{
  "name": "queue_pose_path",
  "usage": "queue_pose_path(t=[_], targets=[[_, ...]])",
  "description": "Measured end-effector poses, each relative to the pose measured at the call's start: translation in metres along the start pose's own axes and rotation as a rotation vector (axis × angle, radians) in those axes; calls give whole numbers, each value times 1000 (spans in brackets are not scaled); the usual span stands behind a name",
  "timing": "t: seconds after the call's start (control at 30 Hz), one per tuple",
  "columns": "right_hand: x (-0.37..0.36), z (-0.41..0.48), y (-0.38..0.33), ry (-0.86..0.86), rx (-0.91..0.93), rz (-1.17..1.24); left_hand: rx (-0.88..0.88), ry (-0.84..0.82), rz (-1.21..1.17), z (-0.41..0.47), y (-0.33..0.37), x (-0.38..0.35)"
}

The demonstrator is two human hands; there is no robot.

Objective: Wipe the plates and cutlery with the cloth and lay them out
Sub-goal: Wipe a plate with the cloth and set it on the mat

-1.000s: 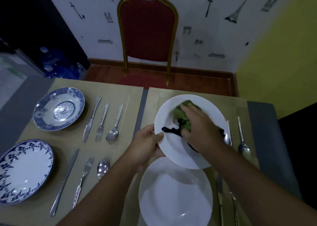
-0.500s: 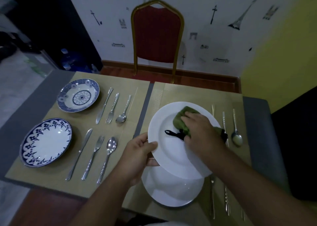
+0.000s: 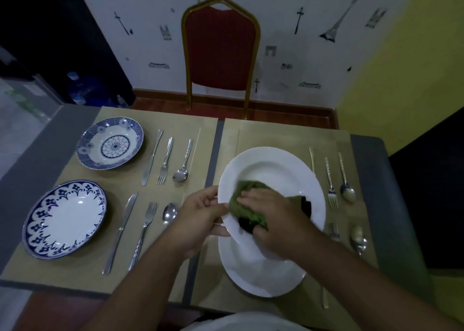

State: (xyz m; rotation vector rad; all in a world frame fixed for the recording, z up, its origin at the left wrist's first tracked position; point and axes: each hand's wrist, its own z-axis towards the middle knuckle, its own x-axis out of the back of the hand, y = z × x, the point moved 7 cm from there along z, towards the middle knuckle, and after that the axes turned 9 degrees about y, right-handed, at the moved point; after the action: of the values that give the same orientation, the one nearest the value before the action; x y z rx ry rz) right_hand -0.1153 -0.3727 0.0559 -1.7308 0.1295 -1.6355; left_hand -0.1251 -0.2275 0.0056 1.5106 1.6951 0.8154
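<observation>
Left hand (image 3: 200, 217) grips white plate (image 3: 273, 170) rim; right hand (image 3: 273, 212) presses green cloth (image 3: 248, 190).

Dim, bluish indoor light mutes the colours. Small glints on the near blue plate (image 3: 65, 219) and spoon (image 3: 170, 211) suggest a lamp overhead. Edges bend with wide-angle distortion; the top-left corner is near black; detail is soft throughout.

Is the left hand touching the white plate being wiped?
Touching. The head view shows the left hand gripping the left rim of the upper white plate.
</observation>
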Motion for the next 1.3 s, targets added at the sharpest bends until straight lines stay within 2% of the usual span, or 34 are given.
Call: queue_pose_path(t=[0.13, 0.27, 0.4, 0.57, 0.63, 0.73, 0.8, 0.87, 0.97, 1.0, 1.07, 1.13, 1.2, 1.3], targets=[[-9, 5, 3, -31, 80, -78, 30, -27, -18, -1, -12, 4], [4, 30, 40, 95, -192, -148, 25, -21, -40, -3, -15, 2], [-13, 7, 7, -78, -31, -69, 26, -19, -22, 2, -17, 5], [-17, -3, 4, -174, 22, -11, 65, -30, -85, 1, -25, 11], [-11, 14, 17, -95, -21, 1, 49, -35, -76, -1, -25, 8], [11, 34, 46, 83, -202, -52, 26, -29, -60, -3, -22, 3], [8, 24, 42, 81, -235, -57, 27, -41, -42, -5, -20, -1], [-4, 5, 32, 94, -251, -2, 37, -73, -17, -8, -20, -8], [3, 3, 40, 307, -347, 121, 36, -93, 28, -11, -21, -11], [7, 6, 43, 331, -352, 144, 32, -101, 32, -12, -19, -10], [8, 12, 34, 240, -228, 161, 21, -114, 36, -10, -15, -8], [-3, 5, 15, 39, -77, 183, 13, -114, 46, -8, -13, -5], [-13, -6, 9, -87, 1, 189, 14, -125, 55, -9, -15, -5], [-6, 9, 29, -23, -30, 76, 19, -87, 4, -12, -22, -3]])
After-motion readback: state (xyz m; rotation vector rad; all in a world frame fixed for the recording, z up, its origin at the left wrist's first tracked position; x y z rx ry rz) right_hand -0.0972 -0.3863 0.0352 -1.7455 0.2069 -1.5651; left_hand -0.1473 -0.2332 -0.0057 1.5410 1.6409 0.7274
